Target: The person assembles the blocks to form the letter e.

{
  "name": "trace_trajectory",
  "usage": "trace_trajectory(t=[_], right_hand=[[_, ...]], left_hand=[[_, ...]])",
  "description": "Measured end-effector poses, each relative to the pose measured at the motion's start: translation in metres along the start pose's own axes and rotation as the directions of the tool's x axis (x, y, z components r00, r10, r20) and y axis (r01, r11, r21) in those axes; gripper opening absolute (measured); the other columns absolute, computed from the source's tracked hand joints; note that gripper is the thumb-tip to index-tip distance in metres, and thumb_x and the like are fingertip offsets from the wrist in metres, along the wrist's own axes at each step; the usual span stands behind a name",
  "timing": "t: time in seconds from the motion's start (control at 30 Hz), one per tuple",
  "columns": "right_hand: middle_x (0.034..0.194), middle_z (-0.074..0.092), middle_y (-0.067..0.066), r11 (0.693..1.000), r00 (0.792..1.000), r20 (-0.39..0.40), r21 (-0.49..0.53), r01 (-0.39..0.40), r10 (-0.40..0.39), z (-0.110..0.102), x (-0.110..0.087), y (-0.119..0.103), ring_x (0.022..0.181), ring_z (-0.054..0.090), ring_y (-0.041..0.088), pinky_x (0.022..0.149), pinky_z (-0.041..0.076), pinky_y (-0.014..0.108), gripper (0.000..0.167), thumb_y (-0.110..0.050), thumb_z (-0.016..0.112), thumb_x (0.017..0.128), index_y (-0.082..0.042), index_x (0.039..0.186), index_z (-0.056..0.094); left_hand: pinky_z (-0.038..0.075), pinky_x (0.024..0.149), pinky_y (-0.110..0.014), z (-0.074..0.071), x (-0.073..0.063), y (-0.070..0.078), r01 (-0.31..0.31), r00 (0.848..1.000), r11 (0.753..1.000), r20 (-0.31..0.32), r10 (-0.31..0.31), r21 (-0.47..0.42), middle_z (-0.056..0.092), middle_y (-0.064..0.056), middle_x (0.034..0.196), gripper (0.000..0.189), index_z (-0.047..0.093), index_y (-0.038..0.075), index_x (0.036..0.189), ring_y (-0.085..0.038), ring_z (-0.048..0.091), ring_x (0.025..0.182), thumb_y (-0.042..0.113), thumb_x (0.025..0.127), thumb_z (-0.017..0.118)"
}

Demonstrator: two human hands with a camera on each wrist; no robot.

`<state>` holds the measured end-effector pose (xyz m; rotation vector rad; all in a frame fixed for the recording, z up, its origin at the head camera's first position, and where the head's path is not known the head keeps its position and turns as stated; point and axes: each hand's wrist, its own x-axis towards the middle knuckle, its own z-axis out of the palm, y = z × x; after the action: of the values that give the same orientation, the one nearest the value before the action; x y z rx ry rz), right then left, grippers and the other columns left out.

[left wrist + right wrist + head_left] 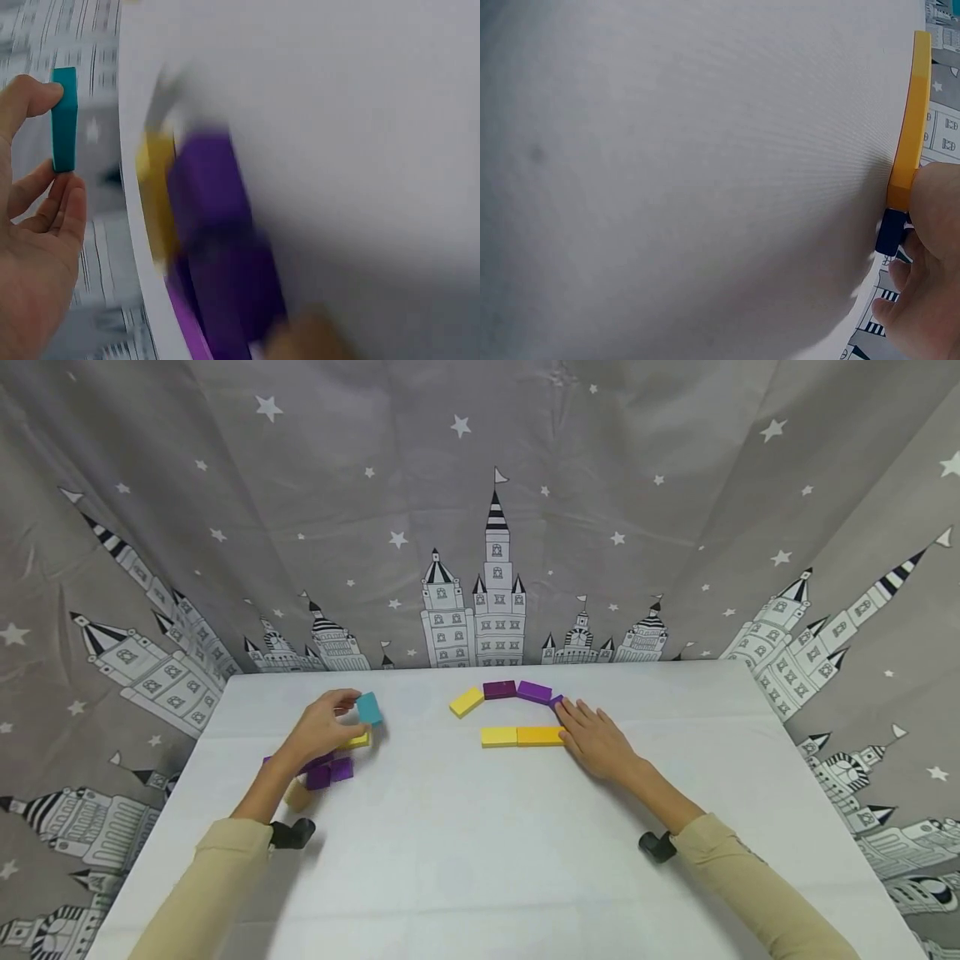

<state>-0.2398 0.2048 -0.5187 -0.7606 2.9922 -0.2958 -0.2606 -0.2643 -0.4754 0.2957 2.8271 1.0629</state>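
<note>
Between the thumb and fingers of my left hand [317, 728] is a teal rectangular block [369, 709], pinched by its ends above the left of the table. The left wrist view shows the same teal block [65, 120] edge-on. Below that hand lie purple blocks [318, 777], a yellow block [356, 741] and a tan wooden block [297, 795]. My right hand [596, 743] lies with fingers extended, its fingertips against a small purple-blue block [556, 702]. Its thumb side meets the end of an orange-yellow block [540, 737]. In the right wrist view a dark blue block [890, 232] shows beside the palm.
A yellow block [467, 702], a dark purple block [499, 690] and a violet block [534, 692] form a curved row. A light yellow block [498, 737] adjoins the orange one. Behind the white table [450, 843] hangs a grey curtain [337, 485] printed with castles.
</note>
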Motion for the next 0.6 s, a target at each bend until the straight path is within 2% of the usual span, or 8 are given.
trace_trajectory(t=[0.17, 0.3, 0.47, 0.6], right_hand=[[0.16, 0.027, 0.017, 1.0, 1.0, 0.004, 0.0, -0.002, 0.002, 0.0, 0.0, 0.0, 0.146, 0.023, 0.039, 0.116, 0.019, 0.06, 0.056, -0.029, 0.041, 0.108, 0.0, 0.155, 0.03], [0.159, 0.027, 0.017, 1.0, 1.0, -0.003, 0.003, 0.001, -0.001, -0.001, 0.001, 0.0, 0.146, 0.023, 0.039, 0.116, 0.02, 0.06, 0.056, -0.029, 0.041, 0.108, 0.0, 0.155, 0.03], [0.16, 0.027, 0.017, 1.0, 1.0, 0.005, 0.005, -0.001, 0.001, -0.001, 0.0, 0.0, 0.146, 0.022, 0.039, 0.116, 0.019, 0.06, 0.055, -0.028, 0.041, 0.108, 0.0, 0.155, 0.03], [0.16, 0.027, 0.017, 1.0, 1.0, 0.012, -0.004, -0.006, 0.007, 0.001, 0.001, 0.0, 0.146, 0.023, 0.039, 0.116, 0.019, 0.06, 0.055, -0.028, 0.039, 0.108, 0.0, 0.155, 0.03]], left_hand=[[0.042, 0.106, -0.052, 0.035, 0.01, 0.028, -0.109, 0.993, 0.993, 0.033, 0.111, -0.052, 0.05, -0.029, 0.134, 0.066, 0.048, -0.009, 0.138, -0.046, 0.05, 0.123, 0.015, 0.085, 0.078], [0.043, 0.106, -0.048, 0.061, 0.017, 0.046, -0.137, 0.987, 0.989, 0.076, 0.141, -0.059, 0.053, -0.025, 0.132, 0.065, 0.05, -0.007, 0.138, -0.04, 0.052, 0.121, 0.014, 0.083, 0.079], [0.044, 0.105, -0.045, 0.085, 0.024, 0.054, -0.178, 0.976, 0.982, 0.116, 0.184, -0.055, 0.054, -0.021, 0.132, 0.065, 0.051, -0.006, 0.138, -0.035, 0.053, 0.12, 0.015, 0.083, 0.079], [0.045, 0.104, -0.046, 0.095, 0.027, 0.058, -0.221, 0.967, 0.972, 0.111, 0.228, -0.076, 0.055, -0.022, 0.131, 0.064, 0.053, -0.008, 0.136, -0.035, 0.055, 0.118, 0.014, 0.082, 0.08]])
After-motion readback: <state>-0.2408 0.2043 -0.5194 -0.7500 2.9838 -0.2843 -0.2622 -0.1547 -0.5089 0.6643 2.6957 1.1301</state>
